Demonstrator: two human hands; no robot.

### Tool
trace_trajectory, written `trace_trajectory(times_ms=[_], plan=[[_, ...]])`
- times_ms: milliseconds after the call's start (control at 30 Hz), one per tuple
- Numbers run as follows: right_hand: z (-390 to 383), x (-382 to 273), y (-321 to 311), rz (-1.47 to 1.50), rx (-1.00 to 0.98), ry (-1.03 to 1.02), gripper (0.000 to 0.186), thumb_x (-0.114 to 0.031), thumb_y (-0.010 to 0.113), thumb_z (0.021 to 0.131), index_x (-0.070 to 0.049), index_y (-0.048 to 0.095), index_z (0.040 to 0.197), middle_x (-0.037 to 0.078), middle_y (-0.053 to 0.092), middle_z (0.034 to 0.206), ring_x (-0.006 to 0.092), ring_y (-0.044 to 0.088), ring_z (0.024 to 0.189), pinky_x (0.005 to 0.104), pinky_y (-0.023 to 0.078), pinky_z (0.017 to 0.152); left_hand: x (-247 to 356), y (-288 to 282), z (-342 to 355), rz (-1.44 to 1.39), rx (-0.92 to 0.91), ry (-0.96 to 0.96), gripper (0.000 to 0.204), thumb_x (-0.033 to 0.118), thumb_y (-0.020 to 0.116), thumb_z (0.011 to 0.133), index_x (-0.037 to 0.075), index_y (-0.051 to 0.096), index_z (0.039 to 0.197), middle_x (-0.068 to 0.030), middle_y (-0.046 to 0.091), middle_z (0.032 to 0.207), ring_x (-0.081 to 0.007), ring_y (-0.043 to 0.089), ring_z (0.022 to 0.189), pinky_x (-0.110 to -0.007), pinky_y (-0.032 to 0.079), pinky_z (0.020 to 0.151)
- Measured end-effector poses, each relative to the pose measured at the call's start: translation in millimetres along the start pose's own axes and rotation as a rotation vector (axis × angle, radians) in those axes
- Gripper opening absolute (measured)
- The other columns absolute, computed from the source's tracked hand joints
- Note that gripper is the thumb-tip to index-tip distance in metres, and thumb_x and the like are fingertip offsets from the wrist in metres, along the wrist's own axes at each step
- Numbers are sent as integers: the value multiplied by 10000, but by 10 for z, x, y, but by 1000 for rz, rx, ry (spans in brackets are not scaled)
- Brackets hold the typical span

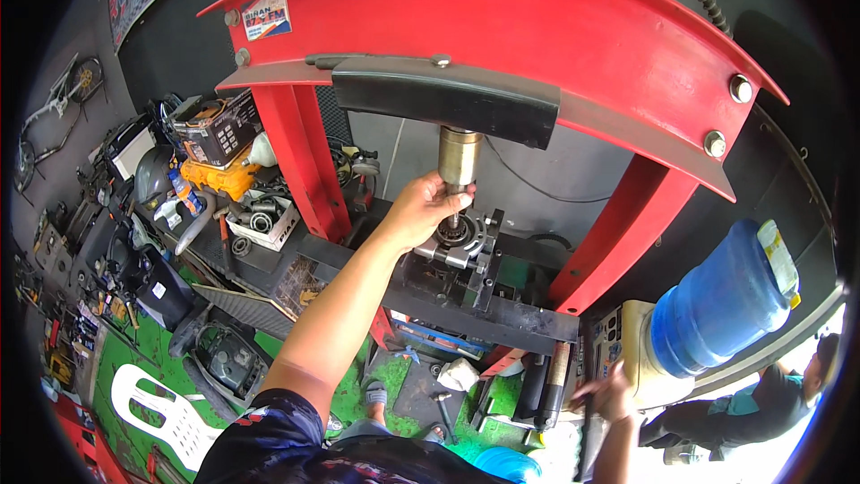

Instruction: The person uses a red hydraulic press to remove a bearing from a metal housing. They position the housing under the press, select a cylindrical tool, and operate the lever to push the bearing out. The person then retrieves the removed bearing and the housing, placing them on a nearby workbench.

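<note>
Dark sleeve at bottom centre leads up to the left hand (421, 211), fingers pinched on a small driver above the bearing housing (461, 242) under the press ram (459, 159); keep it square. Right hand (611, 394), lower right, blurred: grip unclear

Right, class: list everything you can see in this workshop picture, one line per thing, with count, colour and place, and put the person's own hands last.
Red steel press frame: one, red, top and centre.
Brass-coloured press ram: one, under the black crossbar.
Grey metal engine part: one, grey, on the press bed.
Blue plastic water bottle: one, blue, lower right.
White plastic chair: one, white, lower left on the green floor.
Cardboard box of bearings: one, white, on the left shelf.
Another person: one, teal shirt, far right.
Left hand: holds a thin tool under the ram, on the engine part.
Right hand: blurred, lower right, beside the black press handle.
</note>
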State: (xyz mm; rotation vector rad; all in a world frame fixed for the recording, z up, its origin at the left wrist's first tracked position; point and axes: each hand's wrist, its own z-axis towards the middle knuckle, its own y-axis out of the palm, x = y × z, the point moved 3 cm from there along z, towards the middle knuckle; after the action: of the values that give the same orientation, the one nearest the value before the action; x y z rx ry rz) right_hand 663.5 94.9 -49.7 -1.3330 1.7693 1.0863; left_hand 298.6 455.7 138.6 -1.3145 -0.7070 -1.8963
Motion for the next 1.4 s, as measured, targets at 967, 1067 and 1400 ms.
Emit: trace_trajectory(times_ms=[967,1067,1400], plan=[[235,-1654,395,178,-52,-621,840,-760,246,1014,-11,626,979,196,672,674,331,707,675,414,579,726,11,58,9,24,17,-4,377,86,702,990,15,581,1340,-79,685,1237,-164,650,1159,-326,498,1048],[30,-488,274,169,61,-272,964,-848,235,948,14,650,827,205,666,685,323,697,662,417,584,721,13,88,31,-16,41,21,328,76,724,966,3,616,1266,-52,692,1151,-122,644,1071,-293,507,985],[258,-1554,231,261,-171,-593,889,-748,206,1021,45,558,1214,212,707,909,373,693,791,476,557,841,-117,60,61,73,23,8,379,168,742,974,-34,631,1275,-105,725,1196,-165,667,1142,-326,499,1032]])
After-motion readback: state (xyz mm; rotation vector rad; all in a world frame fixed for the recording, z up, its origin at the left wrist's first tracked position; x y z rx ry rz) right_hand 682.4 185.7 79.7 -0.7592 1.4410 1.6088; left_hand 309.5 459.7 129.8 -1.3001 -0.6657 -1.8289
